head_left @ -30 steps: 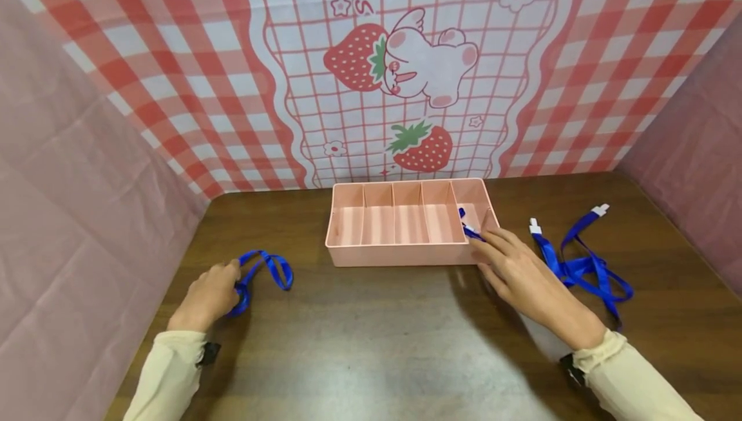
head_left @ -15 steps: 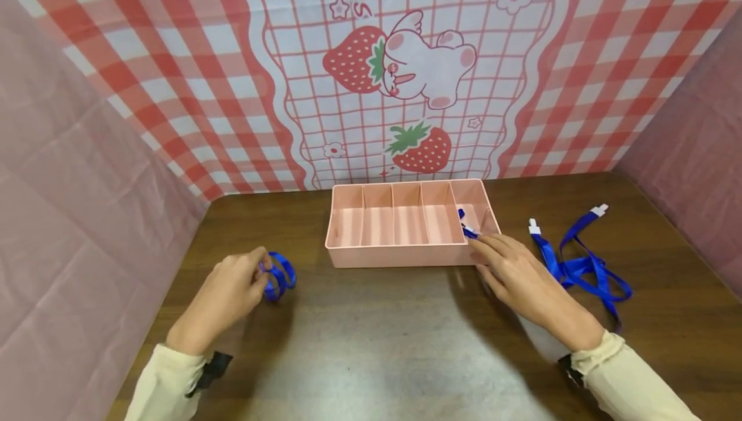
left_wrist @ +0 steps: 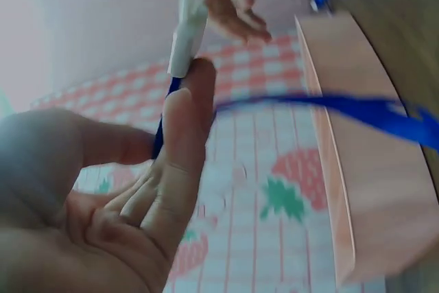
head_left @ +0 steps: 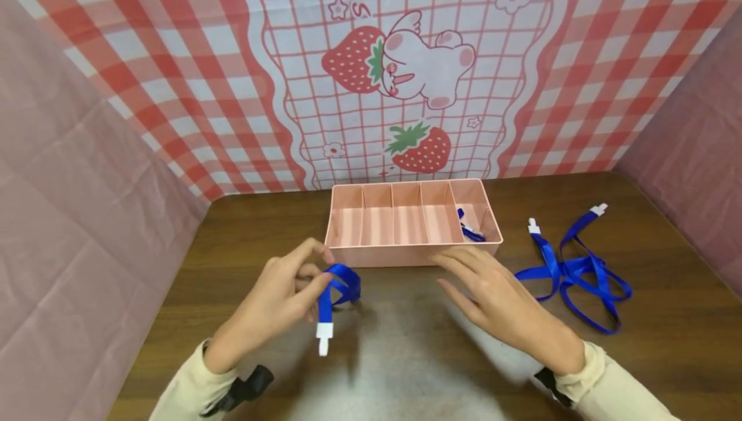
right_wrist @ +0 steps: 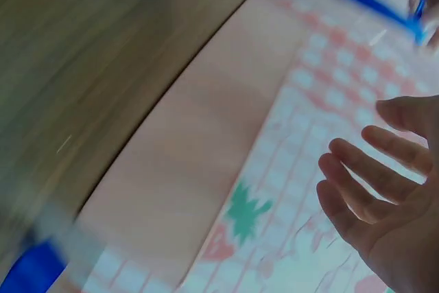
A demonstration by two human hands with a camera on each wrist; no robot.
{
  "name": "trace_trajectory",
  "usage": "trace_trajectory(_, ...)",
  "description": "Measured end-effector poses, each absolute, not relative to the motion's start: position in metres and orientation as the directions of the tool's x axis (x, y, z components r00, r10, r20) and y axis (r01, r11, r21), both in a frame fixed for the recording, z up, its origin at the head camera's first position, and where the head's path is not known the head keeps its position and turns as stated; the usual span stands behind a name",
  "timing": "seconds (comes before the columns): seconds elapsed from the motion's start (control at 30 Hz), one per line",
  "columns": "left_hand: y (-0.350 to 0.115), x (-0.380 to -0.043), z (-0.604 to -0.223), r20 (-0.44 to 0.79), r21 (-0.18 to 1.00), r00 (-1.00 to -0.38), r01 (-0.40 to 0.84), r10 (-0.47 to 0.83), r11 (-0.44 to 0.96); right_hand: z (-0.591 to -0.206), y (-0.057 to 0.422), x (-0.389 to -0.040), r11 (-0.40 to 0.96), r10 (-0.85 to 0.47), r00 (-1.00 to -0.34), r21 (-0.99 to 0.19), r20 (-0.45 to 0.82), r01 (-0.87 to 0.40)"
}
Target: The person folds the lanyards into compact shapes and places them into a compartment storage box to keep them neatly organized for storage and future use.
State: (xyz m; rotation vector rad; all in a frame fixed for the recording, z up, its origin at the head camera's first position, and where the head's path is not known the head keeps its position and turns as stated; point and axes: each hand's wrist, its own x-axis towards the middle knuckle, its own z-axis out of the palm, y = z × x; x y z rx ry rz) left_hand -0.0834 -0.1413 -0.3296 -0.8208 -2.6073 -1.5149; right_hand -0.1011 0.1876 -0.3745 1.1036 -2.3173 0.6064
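Observation:
My left hand (head_left: pixel 278 302) pinches a blue lanyard (head_left: pixel 326 302) between thumb and fingers, just in front of the pink divided box (head_left: pixel 400 255). Its white plastic clip (head_left: pixel 324 337) hangs down in the head view, and a loop of the strap curls off to the right. The left wrist view shows the clip (left_wrist: pixel 188 29) close by the fingertips. My right hand (head_left: pixel 501 299) is held in front of the box's right half, fingers spread and nothing in them. Inside the box's rightmost compartment lies a blue lanyard piece (head_left: pixel 473 234).
Right of the box, more blue lanyard (head_left: pixel 580 273) lies tangled on the wooden table (head_left: pixel 382 376), with two white clips showing. A checked cloth with strawberries (head_left: pixel 423 150) hangs behind the box. Pink cloth (head_left: pixel 75 228) covers the left side.
My left hand has lifted the lanyard from the table's left and carried it rightward toward the box. My right hand has come off the box's right end, back and leftward.

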Motion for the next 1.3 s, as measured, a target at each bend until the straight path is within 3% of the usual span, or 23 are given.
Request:
trace_trajectory(0.13, -0.122, -0.084, -0.325, 0.263, 0.872, -0.88, 0.393, 0.396, 0.293, -0.364, 0.166, -0.087, 0.45, -0.576, -0.532, -0.303, 0.62, -0.84)
trace_trajectory(0.37, -0.093, -0.088, -0.32, 0.342, 0.913, -0.883, 0.393, 0.321, 0.107, -0.354, 0.139, -0.073, 0.303, -0.578, -0.664, -0.63, 0.475, -0.715)
trace_trajectory(0.53, -0.079, -0.088, -0.319, 0.442, 0.863, -0.845, 0.492, 0.301, 0.113, -0.348, 0.127, -0.076, 0.208, -0.503, -0.68, -0.689, 0.534, -0.695)
trace_trajectory(0.63, -0.076, -0.085, -0.318, 0.513, 0.749, -0.81, 0.584, 0.283, 0.313, -0.341, 0.126, -0.078, 0.166, -0.448, -0.679, -0.693, 0.581, -0.702)
trace_trajectory(0.73, -0.073, -0.079, -0.316, 0.609, 0.52, -0.718, 0.683, 0.337, 0.514, -0.334, 0.129, -0.077, 0.133, -0.424, -0.711, -0.738, 0.561, -0.662)
trace_trajectory(0.87, -0.069, -0.069, -0.316, 0.665, 0.281, -0.556, 0.805, 0.499, 0.523, -0.327, 0.135, -0.074, 0.094, -0.425, -0.761, -0.813, 0.489, -0.575)
trace_trajectory(0.97, -0.065, -0.065, -0.317, 0.665, 0.182, -0.488, 0.841, 0.566, 0.51, -0.325, 0.137, -0.072, 0.049, -0.436, -0.784, -0.858, 0.442, -0.511)
trace_trajectory(1.1, -0.063, -0.063, -0.318, 0.68, 0.08, -0.456, 0.825, 0.574, 0.56, -0.326, 0.136, -0.071, -0.001, -0.457, -0.804, -0.903, 0.382, -0.429)
trace_trajectory(1.3, -0.065, -0.065, -0.314, 0.681, 0.02, -0.439, 0.812, 0.587, 0.584, -0.323, 0.138, -0.072, 0.065, -0.438, -0.834, -0.914, 0.334, -0.4)
